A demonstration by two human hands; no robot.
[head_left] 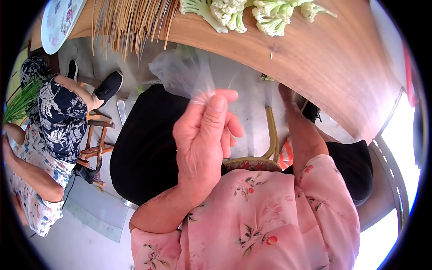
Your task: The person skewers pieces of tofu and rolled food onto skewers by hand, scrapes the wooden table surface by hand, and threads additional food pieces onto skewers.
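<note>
The left hand's grip point(202, 135) is pinched on a clear plastic bag point(180, 74), its gathered end caught between thumb and index finger. That hand is raised in front of the body, back of the thumb turned up to the camera, index finger reaching out past the thumb tip, and the remaining fingers curled loosely below it. The left elbow is bent out to the side, bare from the short pink floral sleeve point(155, 249), with the forearm angled inward and up. The bag spreads from the fingers toward the counter point(324, 58), slightly blurred, above the top of a black-trousered left knee point(144, 144). The right arm point(303, 121) stretches forward and its far end passes beneath the counter's edge, so the right hand is hidden and its state cannot be told. On the counter lie a row of thin sticks point(135, 22) jutting over the edge, cauliflower pieces point(272, 18) to their right and a floral plate point(60, 24) to their left. Farther out on the left, beside a wooden stool point(96, 144), another person in patterned trousers point(60, 117) sits near long green stalks point(22, 101).
</note>
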